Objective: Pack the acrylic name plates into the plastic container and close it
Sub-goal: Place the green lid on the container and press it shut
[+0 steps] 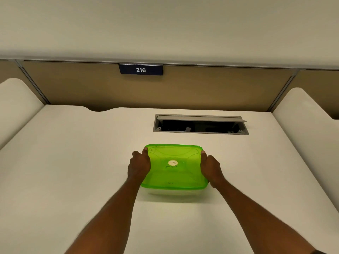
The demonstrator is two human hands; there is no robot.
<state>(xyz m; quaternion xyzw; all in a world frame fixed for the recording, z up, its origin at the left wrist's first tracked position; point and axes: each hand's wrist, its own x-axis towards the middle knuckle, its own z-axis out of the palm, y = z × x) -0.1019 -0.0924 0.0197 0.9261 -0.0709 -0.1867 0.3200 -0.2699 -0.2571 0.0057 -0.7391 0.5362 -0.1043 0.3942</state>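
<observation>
A clear plastic container (172,193) stands at the middle of the white desk, covered by a translucent green lid (174,167) with a small round sticker at its centre. My left hand (139,166) grips the lid's left edge, thumb on top near the far left corner. On the opposite side my right hand (211,168) holds the right edge, its thumb on the far right corner. Both hands press against the container's sides. No acrylic name plates lie on the desk; faint marks show through the lid, but I cannot tell what is inside.
The white desk (73,171) stretches around the container. An open cable hatch (200,124) with a raised grey flap lies just behind it. A tan partition carries a dark sign reading 216 (140,70). White side panels rise at far left and far right.
</observation>
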